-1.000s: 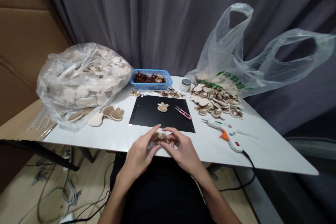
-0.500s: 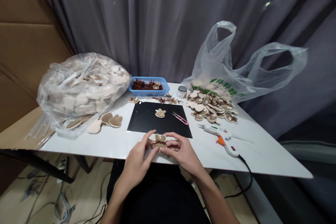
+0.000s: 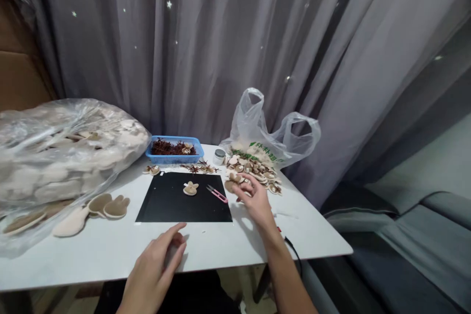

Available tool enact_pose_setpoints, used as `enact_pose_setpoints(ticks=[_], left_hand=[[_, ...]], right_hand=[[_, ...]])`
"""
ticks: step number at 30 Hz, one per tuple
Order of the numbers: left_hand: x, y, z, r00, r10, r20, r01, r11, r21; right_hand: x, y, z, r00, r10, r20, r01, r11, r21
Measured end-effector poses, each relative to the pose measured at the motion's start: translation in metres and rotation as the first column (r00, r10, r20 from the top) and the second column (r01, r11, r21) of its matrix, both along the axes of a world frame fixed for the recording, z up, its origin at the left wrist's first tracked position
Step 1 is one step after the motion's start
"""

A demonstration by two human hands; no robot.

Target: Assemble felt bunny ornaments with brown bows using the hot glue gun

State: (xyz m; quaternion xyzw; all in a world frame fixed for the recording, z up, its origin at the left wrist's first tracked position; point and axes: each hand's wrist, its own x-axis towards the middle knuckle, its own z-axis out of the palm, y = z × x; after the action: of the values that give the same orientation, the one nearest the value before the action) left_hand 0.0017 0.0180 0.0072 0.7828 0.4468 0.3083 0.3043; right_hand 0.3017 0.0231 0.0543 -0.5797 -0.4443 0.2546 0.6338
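My right hand (image 3: 256, 202) is raised at the near side of the pile, its fingers closed on a brown bunny-shaped plush patch (image 3: 231, 184). My left hand (image 3: 156, 260) hovers at the table's front edge, fingers apart and holding nothing. On the black mat (image 3: 165, 208) lies a beige bunny patch (image 3: 190, 188) with a small white tag. Pink-handled thread snips (image 3: 218, 194) rest at the mat's right side. Beyond my right hand is a heap of bunny patches (image 3: 257, 169), many with brown bows.
A large clear bag of plush pieces (image 3: 62, 157) fills the left, with loose bunny pieces (image 3: 117, 207) beside it. A blue basket (image 3: 172, 158) of brown bows and a small jar (image 3: 219, 157) stand behind the mat. A plastic carrier bag (image 3: 287, 140) stands behind the heap. My right arm mostly hides the glue gun.
My right hand has carried the bunny patch away from my left hand, forward and right to the heap. My left hand has let go and opened. The view has turned right.
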Motion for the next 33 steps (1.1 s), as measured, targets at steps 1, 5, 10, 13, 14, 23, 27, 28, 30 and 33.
enact_pose_setpoints(ticks=[1, 5, 10, 13, 14, 23, 27, 28, 30, 33], left_hand=[[0.000, 0.000, 0.000, 1.000, -0.002, -0.009, 0.002, 1.000, 0.007], [0.002, 0.000, -0.003, 0.999, -0.006, -0.039, 0.008, 0.999, 0.049], [0.002, 0.000, -0.011, 0.998, 0.006, -0.058, 0.001, 0.994, 0.114], [0.002, -0.001, -0.014, 0.998, -0.001, -0.067, 0.011, 0.989, 0.147], [0.002, -0.001, -0.014, 0.998, -0.005, -0.070, 0.016, 0.988, 0.155], [0.003, -0.001, -0.012, 0.994, 0.000, -0.108, 0.025, 0.973, 0.231], [0.005, 0.000, -0.012, 0.993, 0.008, -0.121, 0.022, 0.970, 0.244], [0.005, 0.000, -0.012, 0.992, 0.010, -0.123, 0.021, 0.969, 0.248], [0.005, 0.001, -0.012, 0.992, 0.010, -0.125, 0.023, 0.966, 0.256], [0.006, 0.000, -0.011, 0.992, 0.010, -0.125, 0.022, 0.966, 0.256]], right_hand=[[0.018, 0.009, 0.009, 0.999, -0.031, 0.025, 0.031, 1.000, 0.004], [0.082, 0.049, 0.040, 0.979, -0.162, 0.126, 0.170, 0.984, -0.055], [0.124, 0.075, 0.035, 0.928, -0.267, 0.258, 0.318, 0.931, -0.181], [0.128, 0.072, 0.015, 0.919, -0.256, 0.299, 0.329, 0.917, -0.225], [0.128, 0.070, 0.008, 0.922, -0.241, 0.303, 0.320, 0.915, -0.245], [0.123, 0.068, -0.012, 0.979, -0.082, 0.186, 0.150, 0.911, -0.385], [0.123, 0.060, -0.007, 0.990, -0.061, 0.124, 0.102, 0.929, -0.356], [0.123, 0.058, -0.005, 0.992, -0.058, 0.108, 0.092, 0.935, -0.344], [0.122, 0.054, -0.002, 0.996, -0.049, 0.074, 0.070, 0.947, -0.315], [0.120, 0.051, 0.003, 0.999, -0.029, 0.017, 0.033, 0.964, -0.265]])
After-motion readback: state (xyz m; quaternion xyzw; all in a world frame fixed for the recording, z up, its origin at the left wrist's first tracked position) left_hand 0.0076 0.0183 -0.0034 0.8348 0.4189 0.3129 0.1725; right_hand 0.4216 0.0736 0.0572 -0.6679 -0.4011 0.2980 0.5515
